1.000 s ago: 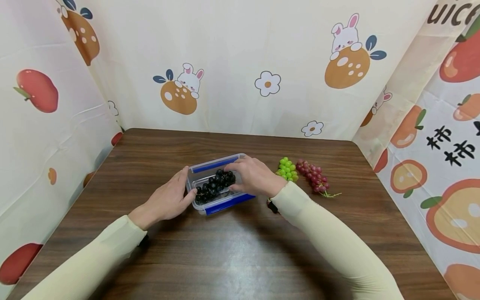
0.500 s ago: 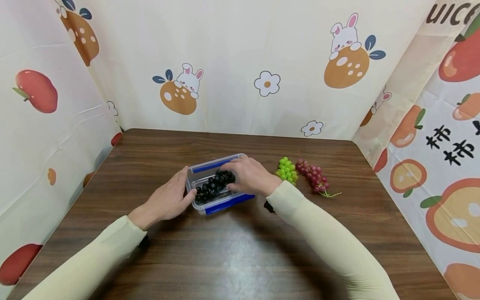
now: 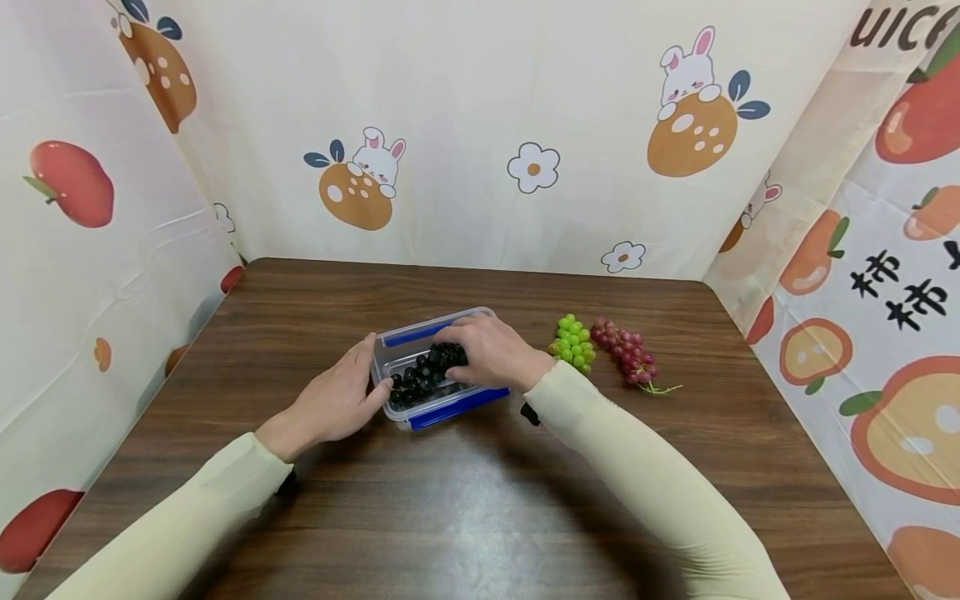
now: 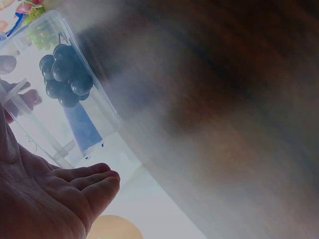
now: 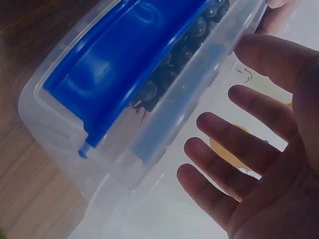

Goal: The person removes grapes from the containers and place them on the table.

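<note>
In the head view, a clear plastic food container with blue clips stands on the table, its top uncovered. A bunch of black grapes lies inside it along the front. My left hand rests against the container's left end, thumb at the near corner and fingers straight. Over the right end reaches my right hand, its fingertips beside the bunch. The right wrist view shows these fingers spread and fairly straight, with the grapes seen through the container wall behind a blue clip.
Right of the container lie a bunch of green grapes and a bunch of red grapes with its stem pointing toward the near right. The brown wooden table is bounded by printed cloth at the back and sides.
My right hand has slid a little left over the container, and the right end of the black grapes has shifted slightly left. My left hand has stayed in place.
</note>
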`<state>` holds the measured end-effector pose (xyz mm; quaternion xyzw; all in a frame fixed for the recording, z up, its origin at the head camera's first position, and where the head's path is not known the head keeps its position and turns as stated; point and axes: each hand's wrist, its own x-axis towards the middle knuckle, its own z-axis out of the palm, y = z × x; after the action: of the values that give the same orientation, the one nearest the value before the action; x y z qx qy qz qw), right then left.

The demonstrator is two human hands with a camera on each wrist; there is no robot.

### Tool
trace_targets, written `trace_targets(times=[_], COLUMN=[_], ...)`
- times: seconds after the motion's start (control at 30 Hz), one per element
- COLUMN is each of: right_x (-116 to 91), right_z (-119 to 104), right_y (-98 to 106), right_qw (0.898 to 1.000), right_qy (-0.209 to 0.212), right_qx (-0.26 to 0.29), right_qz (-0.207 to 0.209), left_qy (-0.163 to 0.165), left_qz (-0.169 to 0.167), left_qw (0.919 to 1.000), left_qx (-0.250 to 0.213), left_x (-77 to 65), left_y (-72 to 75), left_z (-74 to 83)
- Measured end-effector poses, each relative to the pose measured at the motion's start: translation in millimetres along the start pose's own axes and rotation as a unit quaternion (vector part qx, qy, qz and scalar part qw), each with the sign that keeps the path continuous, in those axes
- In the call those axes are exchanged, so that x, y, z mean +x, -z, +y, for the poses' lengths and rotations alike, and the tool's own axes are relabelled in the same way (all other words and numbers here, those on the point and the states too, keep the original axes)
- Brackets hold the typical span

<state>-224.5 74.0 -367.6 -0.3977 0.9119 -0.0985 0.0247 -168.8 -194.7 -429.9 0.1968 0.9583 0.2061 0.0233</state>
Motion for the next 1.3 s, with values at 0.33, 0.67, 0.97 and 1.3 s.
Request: trace_targets(times=[0.33, 0.67, 0.97, 1.3], right_x=[7, 13, 18, 21], right_z=[-4, -6, -6, -6], right_y=[-3, -8, -17, -18], right_qw=[1.0, 0.998, 0.998, 0.998], right_qy=[0.005, 0.006, 0.02, 0.025], right_qx=[-0.031, -0.057, -0.053, -0.06], right_qz=[-0.003, -0.01, -0.014, -0.017], left_qy=[0.001, 0.003, 0.003, 0.002], left_qz=[0.001, -0.001, -0.001, 0.0], left_qw=[1.0, 1.0, 1.0, 1.0], left_qx=[-0.002, -0.001, -0.003, -0.006], left_x=[-1.0, -0.7, -0.4, 0.0], left_y=[0.6, 1.0, 1.2, 0.8], left_z=[-0.2, 0.4, 0.1, 0.5])
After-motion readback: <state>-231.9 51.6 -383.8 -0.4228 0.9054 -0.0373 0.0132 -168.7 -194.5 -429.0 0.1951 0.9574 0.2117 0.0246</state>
